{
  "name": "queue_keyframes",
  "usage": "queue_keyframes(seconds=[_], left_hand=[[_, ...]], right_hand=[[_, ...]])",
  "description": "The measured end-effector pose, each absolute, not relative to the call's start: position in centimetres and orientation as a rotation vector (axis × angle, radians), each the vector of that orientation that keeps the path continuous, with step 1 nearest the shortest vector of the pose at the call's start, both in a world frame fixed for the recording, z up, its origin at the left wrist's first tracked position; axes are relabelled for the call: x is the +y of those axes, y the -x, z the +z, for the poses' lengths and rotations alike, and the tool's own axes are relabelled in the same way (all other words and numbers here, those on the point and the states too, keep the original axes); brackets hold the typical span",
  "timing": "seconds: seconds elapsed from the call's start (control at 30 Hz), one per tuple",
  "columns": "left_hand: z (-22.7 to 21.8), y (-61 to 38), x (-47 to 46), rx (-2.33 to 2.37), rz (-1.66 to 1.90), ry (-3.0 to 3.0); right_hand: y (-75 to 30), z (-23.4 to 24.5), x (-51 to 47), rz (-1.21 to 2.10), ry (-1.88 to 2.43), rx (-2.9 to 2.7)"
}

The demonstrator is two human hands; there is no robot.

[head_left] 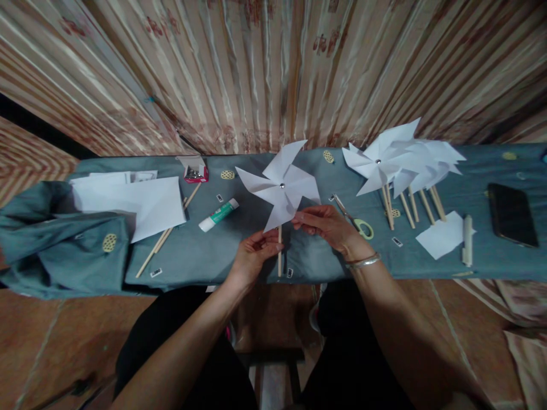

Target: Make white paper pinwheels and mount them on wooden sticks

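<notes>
Left hand [255, 254] and right hand [323, 226], fingers nearly closed, hold one paper pinwheel [296, 183]; one open box [205, 174] contains metal pieces [195, 172].

A pleated, striped curtain [256, 74] hangs directly behind the narrow, cloth-covered table [222, 256], a dark bar [47, 126] slopes toward the table's left rear corner, and brown floor tiles [81, 336] with pale joints extend below the table's front edge.

L hand [253, 252] part-curled, thumb out, R hand [325, 225] pinching, bit farther fwd.
</notes>
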State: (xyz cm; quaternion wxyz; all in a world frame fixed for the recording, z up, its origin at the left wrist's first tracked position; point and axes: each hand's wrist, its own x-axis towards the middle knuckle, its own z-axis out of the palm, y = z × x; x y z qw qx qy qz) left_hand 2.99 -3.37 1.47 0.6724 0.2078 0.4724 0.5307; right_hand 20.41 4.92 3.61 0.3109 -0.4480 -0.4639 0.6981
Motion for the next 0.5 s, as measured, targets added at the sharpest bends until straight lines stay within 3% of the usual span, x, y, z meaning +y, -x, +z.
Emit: queue_keyframes(seconds=[0.17,0.5], left_hand=[[2.0,-2.8,-3.3,1.084,1.178,-0.386],[2.5,-3.0,-3.6,1.035,1.098,-0.388]], right_hand=[[-23.4,4.5,5.3,1.889,1.115,-1.388],[-25.7,3.5,7.3,1.4,1.198,-0.903]])
